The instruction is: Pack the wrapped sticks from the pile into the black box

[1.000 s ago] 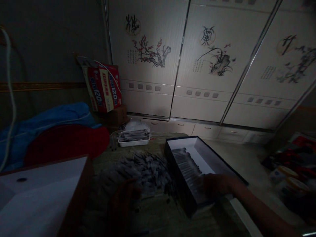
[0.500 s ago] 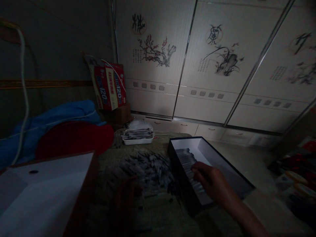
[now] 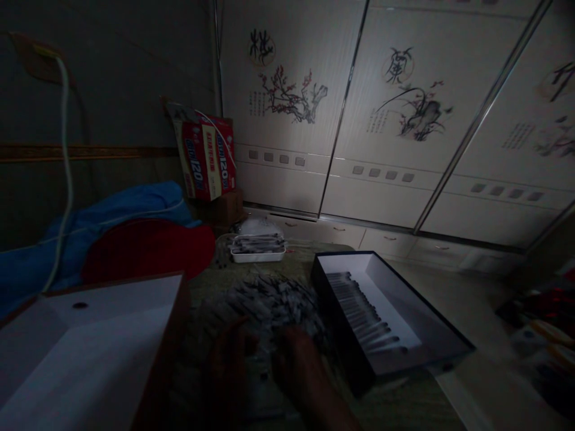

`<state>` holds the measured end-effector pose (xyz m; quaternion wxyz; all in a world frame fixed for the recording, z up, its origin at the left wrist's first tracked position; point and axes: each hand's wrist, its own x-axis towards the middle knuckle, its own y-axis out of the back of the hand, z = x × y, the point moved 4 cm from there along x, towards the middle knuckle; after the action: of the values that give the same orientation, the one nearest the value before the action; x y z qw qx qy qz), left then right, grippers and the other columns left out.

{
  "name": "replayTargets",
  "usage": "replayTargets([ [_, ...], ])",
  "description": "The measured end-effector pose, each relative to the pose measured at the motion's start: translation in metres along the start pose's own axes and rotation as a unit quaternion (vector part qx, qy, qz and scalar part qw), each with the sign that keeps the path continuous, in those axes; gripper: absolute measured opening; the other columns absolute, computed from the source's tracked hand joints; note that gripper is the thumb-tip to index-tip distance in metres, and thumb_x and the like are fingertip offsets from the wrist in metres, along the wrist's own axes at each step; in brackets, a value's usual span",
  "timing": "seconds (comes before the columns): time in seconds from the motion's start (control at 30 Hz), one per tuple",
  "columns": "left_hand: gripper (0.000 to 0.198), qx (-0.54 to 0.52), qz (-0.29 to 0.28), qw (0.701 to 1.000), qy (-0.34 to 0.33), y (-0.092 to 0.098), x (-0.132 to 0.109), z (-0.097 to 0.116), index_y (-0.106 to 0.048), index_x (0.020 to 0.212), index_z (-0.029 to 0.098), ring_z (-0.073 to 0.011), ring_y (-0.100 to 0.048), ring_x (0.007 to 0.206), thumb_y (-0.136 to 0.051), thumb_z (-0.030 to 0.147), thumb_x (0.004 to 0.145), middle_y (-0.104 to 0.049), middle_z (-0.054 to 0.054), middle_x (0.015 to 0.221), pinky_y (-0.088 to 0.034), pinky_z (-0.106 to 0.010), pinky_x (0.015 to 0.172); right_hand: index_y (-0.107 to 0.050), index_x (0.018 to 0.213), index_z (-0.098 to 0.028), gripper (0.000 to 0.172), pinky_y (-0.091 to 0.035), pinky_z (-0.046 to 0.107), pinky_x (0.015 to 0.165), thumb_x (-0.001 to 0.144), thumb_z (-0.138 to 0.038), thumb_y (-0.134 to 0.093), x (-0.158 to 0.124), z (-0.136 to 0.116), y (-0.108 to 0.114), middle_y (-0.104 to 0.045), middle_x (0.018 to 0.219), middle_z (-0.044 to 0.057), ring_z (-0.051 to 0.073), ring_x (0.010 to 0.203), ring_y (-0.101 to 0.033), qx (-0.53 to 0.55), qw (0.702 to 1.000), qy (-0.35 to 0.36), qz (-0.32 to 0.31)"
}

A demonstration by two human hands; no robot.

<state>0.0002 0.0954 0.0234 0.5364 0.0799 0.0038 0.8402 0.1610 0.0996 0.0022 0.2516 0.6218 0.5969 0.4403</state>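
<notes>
A heap of thin, clear-and-dark sticks (image 3: 274,299) lies on the table, too dim to name more exactly. At its near left edge is my left hand (image 3: 227,365), in deep shadow, with its forefinger and thumb apart. My right hand (image 3: 300,365) reaches into the heap's near right side. Its fingers are bent, blurred and partly hidden, so anything in them cannot be made out. To the right stands a dark-sided box (image 3: 344,317) with a white inside. Along its left side lies a row of similar sticks (image 3: 366,314), side by side.
On the left sits a brown-edged box (image 3: 112,335) with a white inside. Behind it are red cloth (image 3: 148,251) and blue cloth (image 3: 130,203). A white tray (image 3: 258,257) of sticks stands at the back, near a red carton (image 3: 206,158). Sliding wardrobe doors (image 3: 287,179) close off the background.
My right hand has moved left, out of the dark-sided box to the heap, uncovering the row of sticks. My left hand stays by the heap. The view has shifted slightly.
</notes>
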Motion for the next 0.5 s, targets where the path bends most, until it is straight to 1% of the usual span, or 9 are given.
replayTargets([
  [0.07,0.033,0.003,-0.008,1.0,-0.006,-0.001,0.001,-0.001,-0.062,0.097,0.019,-0.0185,-0.064,0.067,-0.049,0.045,0.081,-0.068,0.0,0.068,-0.052,-0.027,0.067,-0.064,0.099,-0.016,0.035,-0.045,0.028,0.082,0.068,-0.004,-0.055,0.0,-0.009,-0.01,-0.067,0.101,0.009,0.022,0.097,-0.062,-0.005,1.0,0.014,-0.012],
  [0.1,0.032,0.003,-0.011,1.0,-0.009,-0.001,0.001,-0.002,-0.062,0.096,0.019,-0.0183,-0.064,0.066,-0.049,0.044,0.081,-0.068,0.0,0.068,-0.052,-0.027,0.066,-0.064,0.1,-0.015,0.035,-0.045,0.03,0.083,0.068,-0.004,-0.056,-0.001,-0.013,-0.015,-0.067,0.102,0.01,0.023,0.098,-0.062,-0.01,1.0,0.016,-0.017],
  [0.2,0.031,0.004,-0.028,1.0,-0.01,-0.004,0.001,-0.004,-0.063,0.093,0.019,-0.018,-0.062,0.063,-0.05,0.044,0.08,-0.067,0.0,0.064,-0.051,-0.027,0.064,-0.066,0.097,-0.014,0.033,-0.046,0.032,0.077,0.069,-0.002,-0.054,-0.001,-0.018,-0.026,-0.067,0.099,0.012,0.026,0.093,-0.063,-0.024,0.999,0.014,-0.029],
  [0.27,0.033,-0.004,-0.027,1.0,0.001,-0.005,0.001,-0.005,-0.063,0.092,0.019,-0.0177,-0.062,0.061,-0.051,0.046,0.079,-0.066,0.001,0.062,-0.051,-0.027,0.062,-0.067,0.095,-0.014,0.033,-0.046,0.032,0.073,0.071,0.0,-0.049,-0.001,-0.017,-0.028,-0.068,0.095,0.013,0.026,0.087,-0.064,-0.031,0.999,0.009,-0.03],
  [0.37,0.037,-0.015,-0.018,1.0,0.015,-0.005,0.003,-0.008,-0.063,0.094,0.019,-0.0176,-0.062,0.062,-0.051,0.05,0.078,-0.067,0.001,0.062,-0.051,-0.027,0.063,-0.068,0.091,-0.015,0.032,-0.044,0.028,0.07,0.074,0.001,-0.047,-0.003,-0.01,-0.022,-0.069,0.09,0.011,0.023,0.082,-0.065,-0.02,1.0,0.004,-0.022],
  [0.43,0.041,-0.024,-0.014,0.999,0.022,-0.006,0.005,-0.012,-0.064,0.094,0.018,-0.0181,-0.062,0.062,-0.052,0.053,0.076,-0.068,-0.001,0.065,-0.052,-0.028,0.063,-0.069,0.089,-0.017,0.027,-0.044,0.025,0.069,0.076,-0.004,-0.049,-0.007,-0.002,-0.013,-0.069,0.089,0.009,0.02,0.081,-0.065,-0.007,1.0,-0.004,-0.01],
  [0.5,0.044,-0.033,-0.013,0.999,0.032,-0.007,0.007,-0.017,-0.064,0.093,0.018,-0.0185,-0.064,0.064,-0.055,0.056,0.073,-0.07,-0.002,0.068,-0.052,-0.028,0.063,-0.068,0.087,-0.018,0.02,-0.044,0.023,0.067,0.08,-0.011,-0.05,-0.011,0.008,-0.003,-0.069,0.086,0.006,0.018,0.078,-0.064,0.026,0.999,-0.017,0.014],
])
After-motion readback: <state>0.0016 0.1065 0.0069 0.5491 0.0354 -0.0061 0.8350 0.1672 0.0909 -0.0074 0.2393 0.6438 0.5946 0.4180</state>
